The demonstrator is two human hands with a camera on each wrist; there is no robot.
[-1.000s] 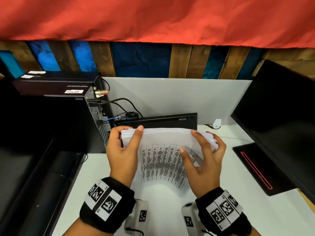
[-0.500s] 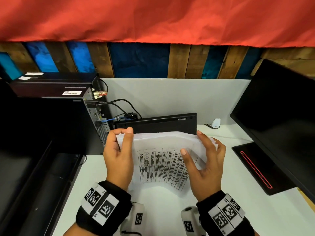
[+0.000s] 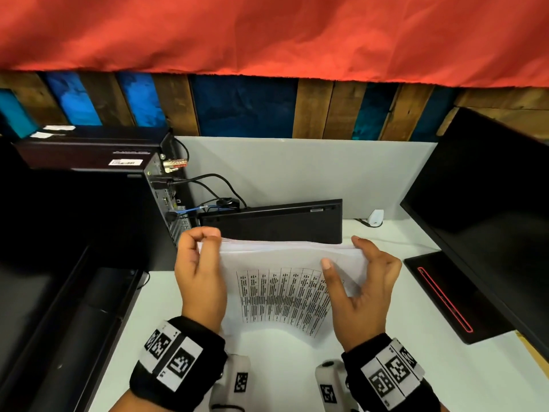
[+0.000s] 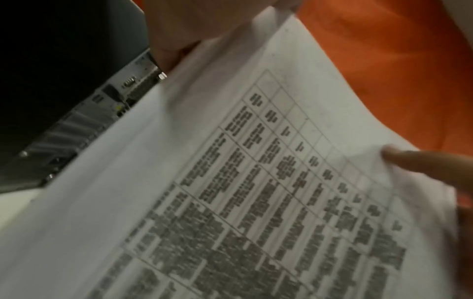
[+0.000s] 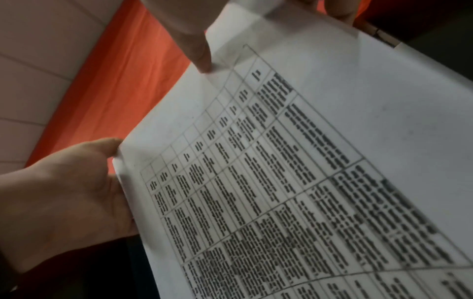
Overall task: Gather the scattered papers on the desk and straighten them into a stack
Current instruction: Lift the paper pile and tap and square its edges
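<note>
Left hand (image 3: 199, 275): fingers curled over the upper left corner of the paper stack (image 3: 285, 263), gripping its left edge. Right hand (image 3: 361, 288): thumb laid on the printed face, other fingers wrapped behind the right edge, so it too grips the stack. Both wrists carry black bands with square coded markers.

Paper stack: held up on edge between the two hands, standing over the white desk (image 3: 416, 367), top edge showing several sheet layers not fully flush. The front sheet carries a printed table of dark text; it bows toward the viewer at the bottom. Whether the lower edge touches the desk cannot be told.

Just behind the stack: a black keyboard (image 3: 276, 223) propped on edge against the grey partition (image 3: 297, 171). To the left, a black desktop computer (image 3: 89, 197) with cables plugged into its rear panel. To the right, a dark monitor (image 3: 487, 209) on its stand base, marked with a red line. Small white object by the partition, near the monitor. Red cloth (image 3: 267, 34) hangs above wooden planks.
</note>
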